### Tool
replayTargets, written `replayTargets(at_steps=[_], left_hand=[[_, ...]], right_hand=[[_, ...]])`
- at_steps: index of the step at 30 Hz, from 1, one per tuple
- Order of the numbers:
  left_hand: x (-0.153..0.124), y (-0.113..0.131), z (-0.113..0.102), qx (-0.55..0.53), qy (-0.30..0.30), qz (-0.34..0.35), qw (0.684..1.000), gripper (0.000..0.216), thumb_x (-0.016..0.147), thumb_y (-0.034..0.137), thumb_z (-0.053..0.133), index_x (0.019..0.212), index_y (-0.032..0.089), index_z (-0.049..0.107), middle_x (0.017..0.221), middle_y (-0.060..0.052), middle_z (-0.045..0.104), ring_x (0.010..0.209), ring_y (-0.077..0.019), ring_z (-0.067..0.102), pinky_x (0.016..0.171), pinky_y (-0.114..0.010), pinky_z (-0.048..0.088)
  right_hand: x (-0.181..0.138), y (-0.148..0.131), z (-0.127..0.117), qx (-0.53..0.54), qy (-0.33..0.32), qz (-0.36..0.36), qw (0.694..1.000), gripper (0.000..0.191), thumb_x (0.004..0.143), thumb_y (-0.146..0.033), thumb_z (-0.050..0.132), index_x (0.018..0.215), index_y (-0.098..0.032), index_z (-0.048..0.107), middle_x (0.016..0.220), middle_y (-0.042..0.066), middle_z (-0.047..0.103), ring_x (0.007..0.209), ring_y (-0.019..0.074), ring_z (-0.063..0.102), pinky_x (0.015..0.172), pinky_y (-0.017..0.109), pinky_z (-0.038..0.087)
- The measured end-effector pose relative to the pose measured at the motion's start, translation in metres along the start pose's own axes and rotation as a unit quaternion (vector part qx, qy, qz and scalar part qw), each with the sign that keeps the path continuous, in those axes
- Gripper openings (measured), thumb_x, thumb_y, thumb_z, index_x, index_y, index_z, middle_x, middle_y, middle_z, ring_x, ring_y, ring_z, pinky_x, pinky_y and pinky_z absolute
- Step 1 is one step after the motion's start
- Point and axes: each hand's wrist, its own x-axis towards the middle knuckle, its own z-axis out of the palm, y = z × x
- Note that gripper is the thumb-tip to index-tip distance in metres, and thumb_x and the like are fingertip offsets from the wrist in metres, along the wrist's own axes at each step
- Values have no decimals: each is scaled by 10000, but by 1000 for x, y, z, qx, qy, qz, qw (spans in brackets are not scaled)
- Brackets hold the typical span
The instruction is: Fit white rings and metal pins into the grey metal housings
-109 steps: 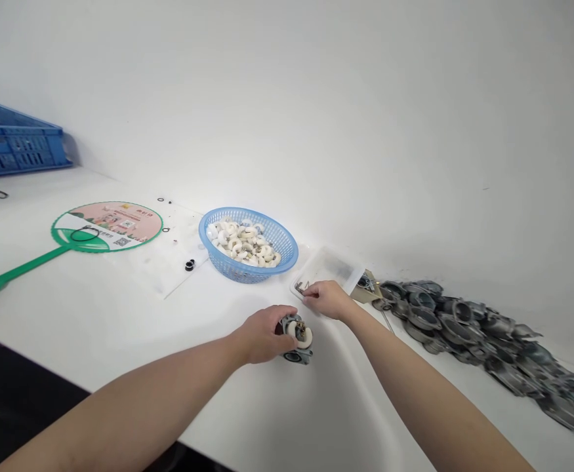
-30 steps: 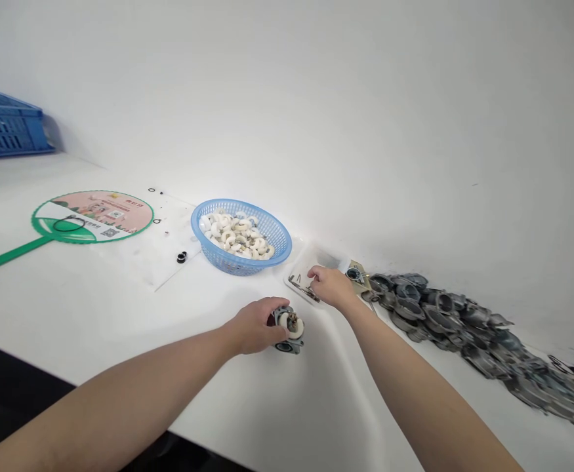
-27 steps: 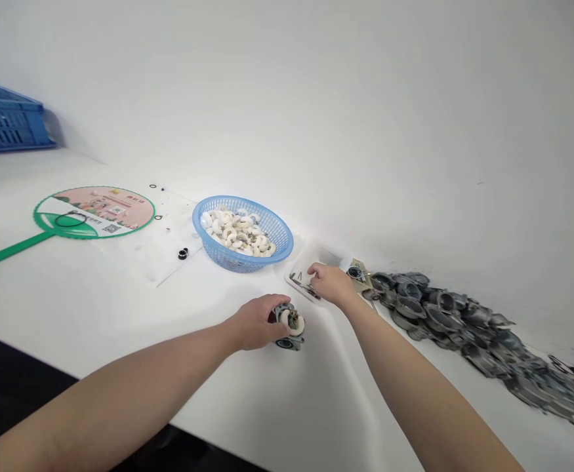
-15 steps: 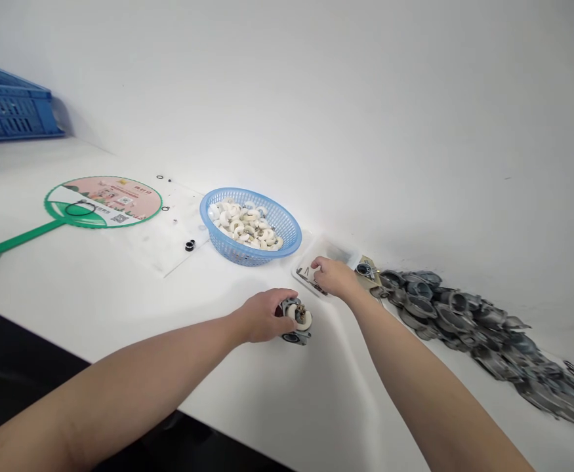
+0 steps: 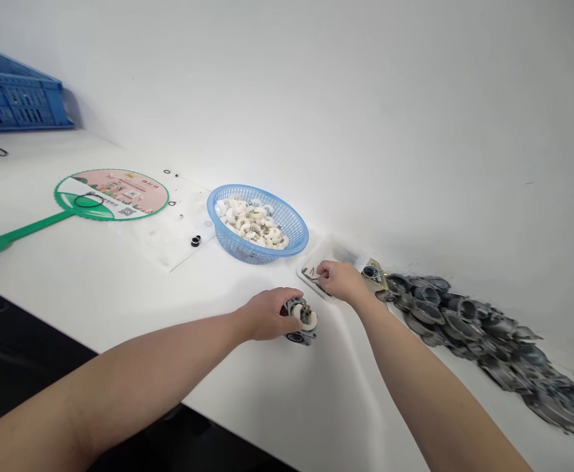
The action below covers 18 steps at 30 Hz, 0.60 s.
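Note:
My left hand (image 5: 267, 314) grips a grey cast-metal carburetor body (image 5: 302, 321) from its left side, and a white ring sits on top of the part. My right hand (image 5: 340, 280) rests at the front of a shallow white tray (image 5: 333, 250), with its fingertips among small dark metal pieces (image 5: 313, 276). Those fingers hide part of the tray, and I cannot tell whether they hold a piece. The two hands stand a short way apart on the white table (image 5: 119, 282).
A blue mesh basket (image 5: 237, 249) of white rings (image 5: 250, 219) stands left of the tray. Beyond it lie a clear sheet (image 5: 181, 229) with black rings and a green paper fan (image 5: 112, 195). Grey metal bodies (image 5: 468, 334) pile along the wall. A blue crate (image 5: 16, 98) stands far left.
The whole view has shifted as my head moved. My right hand has moved slightly within the tray, and my left hand stays on the carburetor body.

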Motion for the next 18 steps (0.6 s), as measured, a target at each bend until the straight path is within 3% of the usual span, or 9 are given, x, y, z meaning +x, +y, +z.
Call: replayTargets(at_steps=[5, 18], left_hand=[[0, 1, -2, 3, -1, 4, 1000, 596, 678, 348, 592, 1247, 227, 464, 1120, -49, 571, 944, -230, 552, 844, -359, 461], [3, -6, 1, -12, 4, 19, 1000, 608, 673, 374, 611, 1248, 236, 468, 1169, -64, 552, 1013, -266, 536, 873, -406, 454]], right_hand=[[2, -2, 1, -6, 10, -17, 1000, 197, 673, -185, 520, 791, -240, 667, 764, 0, 686, 717, 168, 587, 549, 225, 340], [11, -12, 4, -3, 21, -30, 999, 246, 683, -185, 527, 877, -232, 671, 814, 20, 691, 737, 173, 596, 554, 219, 347]])
